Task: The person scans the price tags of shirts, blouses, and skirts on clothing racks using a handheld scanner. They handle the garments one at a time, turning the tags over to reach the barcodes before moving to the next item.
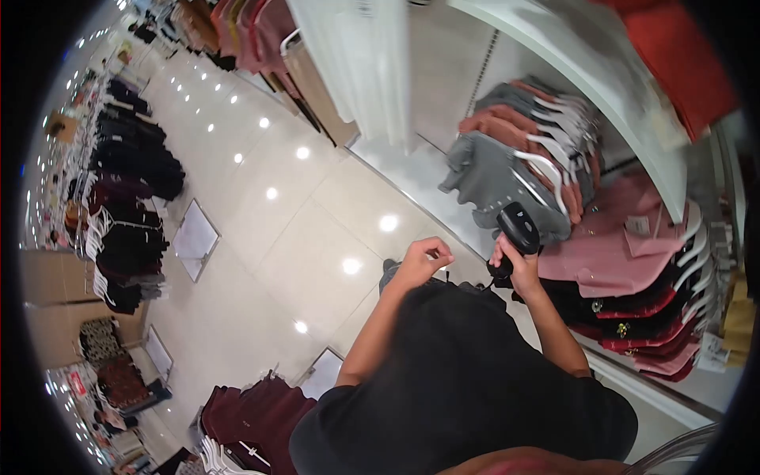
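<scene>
My right hand (pixel 520 265) is wrapped round the handle of a black handheld barcode scanner (pixel 518 226), its head pointing up and away from me. The scanner is close to a grey ruffled top (pixel 495 178) hanging on the rack. To the left, in front of my body, my left hand (pixel 425 263) has its fingers curled into a pinch; whether anything small is between the fingertips I cannot make out. Pink tops (pixel 613 245) on white hangers are just right of my right hand.
A white shelf (pixel 641 119) curves above the hanging tops, with red folded cloth (pixel 681 63) on it. White garments (pixel 360 71) hang ahead. Dark clothes (pixel 134 158) fill racks across the shiny tiled floor (pixel 277 229). Maroon garments (pixel 257 419) hang near my left side.
</scene>
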A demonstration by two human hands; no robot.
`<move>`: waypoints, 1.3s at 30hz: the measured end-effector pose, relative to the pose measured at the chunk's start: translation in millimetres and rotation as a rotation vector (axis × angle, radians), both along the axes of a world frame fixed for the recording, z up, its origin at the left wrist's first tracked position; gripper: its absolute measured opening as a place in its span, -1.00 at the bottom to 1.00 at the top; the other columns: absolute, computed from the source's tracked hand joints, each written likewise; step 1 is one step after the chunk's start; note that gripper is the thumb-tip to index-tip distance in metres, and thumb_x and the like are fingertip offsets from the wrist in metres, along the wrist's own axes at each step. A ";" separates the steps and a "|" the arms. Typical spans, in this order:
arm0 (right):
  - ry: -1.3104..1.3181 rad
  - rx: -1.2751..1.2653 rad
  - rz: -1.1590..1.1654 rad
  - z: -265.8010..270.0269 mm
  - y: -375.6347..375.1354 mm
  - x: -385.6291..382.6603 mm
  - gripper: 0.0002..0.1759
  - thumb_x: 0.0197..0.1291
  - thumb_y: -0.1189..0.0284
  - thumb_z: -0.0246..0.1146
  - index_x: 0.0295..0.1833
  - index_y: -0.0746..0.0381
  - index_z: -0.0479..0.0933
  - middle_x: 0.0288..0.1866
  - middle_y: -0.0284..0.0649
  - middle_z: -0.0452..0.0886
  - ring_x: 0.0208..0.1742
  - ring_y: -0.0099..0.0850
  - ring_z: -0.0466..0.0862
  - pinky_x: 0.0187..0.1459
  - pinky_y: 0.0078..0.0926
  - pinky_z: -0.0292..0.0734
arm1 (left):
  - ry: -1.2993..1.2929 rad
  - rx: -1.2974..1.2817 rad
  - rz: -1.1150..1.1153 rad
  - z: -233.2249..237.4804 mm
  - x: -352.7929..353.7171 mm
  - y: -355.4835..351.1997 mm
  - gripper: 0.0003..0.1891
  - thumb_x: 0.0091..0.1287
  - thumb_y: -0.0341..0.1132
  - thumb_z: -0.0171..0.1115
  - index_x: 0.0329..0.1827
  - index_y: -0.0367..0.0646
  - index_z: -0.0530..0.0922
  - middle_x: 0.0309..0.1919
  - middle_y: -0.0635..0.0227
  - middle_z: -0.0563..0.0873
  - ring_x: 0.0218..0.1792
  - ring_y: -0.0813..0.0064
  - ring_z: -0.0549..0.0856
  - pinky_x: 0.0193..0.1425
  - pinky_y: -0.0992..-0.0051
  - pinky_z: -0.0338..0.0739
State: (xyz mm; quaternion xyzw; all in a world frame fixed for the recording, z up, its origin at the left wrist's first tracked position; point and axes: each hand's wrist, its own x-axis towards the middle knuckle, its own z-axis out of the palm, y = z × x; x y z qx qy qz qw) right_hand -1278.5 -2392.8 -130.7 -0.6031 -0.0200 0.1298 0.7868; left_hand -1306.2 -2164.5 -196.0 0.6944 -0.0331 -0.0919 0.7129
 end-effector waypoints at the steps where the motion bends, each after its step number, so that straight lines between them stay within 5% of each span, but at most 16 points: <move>1: 0.001 -0.028 0.044 3.8 16.9 8.8 -0.88 0.42 0.44 0.14 -0.08 0.27 0.45 -0.46 -0.33 0.45 -0.48 -0.55 0.53 -0.30 -0.47 0.54 | 0.009 0.005 0.049 1.0 -4.0 22.6 -0.90 0.21 -0.47 0.39 -0.42 -0.25 0.61 -0.38 0.40 0.72 -0.34 0.59 0.62 -0.20 0.55 0.47; 9: -0.157 -0.123 0.081 35.8 125.8 76.2 -0.88 0.39 0.45 0.18 -0.13 0.30 0.46 -0.46 -0.29 0.49 -0.50 -0.54 0.54 -0.33 -0.46 0.57 | 0.034 0.041 0.299 -5.8 -7.7 153.2 -0.92 0.23 -0.48 0.38 -0.39 -0.27 0.65 -0.38 0.38 0.73 -0.33 0.61 0.65 -0.18 0.55 0.53; 19: -0.094 -0.164 0.104 48.8 213.8 189.0 -0.83 0.27 0.45 0.31 -0.17 0.33 0.52 -0.57 -0.36 0.52 -0.55 -0.61 0.53 -0.34 -0.52 0.59 | 0.017 0.059 0.355 25.2 49.5 221.9 -0.89 0.34 -0.43 0.29 -0.25 -0.31 0.71 -0.34 0.30 0.75 -0.26 0.55 0.66 -0.07 0.54 0.52; 27: -0.353 -0.150 -0.059 62.5 280.4 260.6 -0.79 0.19 0.50 0.37 -0.12 0.40 0.59 -0.39 -0.31 0.66 -0.38 -0.66 0.56 -0.32 -0.60 0.47 | 0.063 0.149 0.361 84.8 164.1 290.7 -0.64 0.50 -0.22 0.08 -0.12 -0.40 0.69 -0.36 0.25 0.75 -0.29 0.54 0.65 -0.09 0.51 0.52; 33: -0.356 -0.134 -0.181 52.8 300.4 297.7 -0.86 0.18 0.53 0.34 -0.19 0.38 0.62 -0.47 -0.29 0.67 -0.43 -0.64 0.56 -0.35 -0.54 0.47 | -0.148 0.257 0.241 125.3 291.3 287.0 -0.73 0.45 -0.35 0.17 0.08 -0.34 0.60 -0.38 0.32 0.73 -0.32 0.61 0.63 -0.16 0.59 0.51; 39: -0.377 -0.232 -0.264 66.9 297.5 286.8 -0.83 0.06 0.56 0.36 -0.21 0.37 0.61 -0.45 -0.12 0.68 -0.42 -0.43 0.68 -0.33 -0.45 0.52 | -0.207 -0.010 0.198 144.9 384.5 239.2 -0.73 0.38 -0.41 0.27 0.08 -0.33 0.55 -0.51 0.45 0.62 -0.43 0.71 0.58 -0.36 0.67 0.41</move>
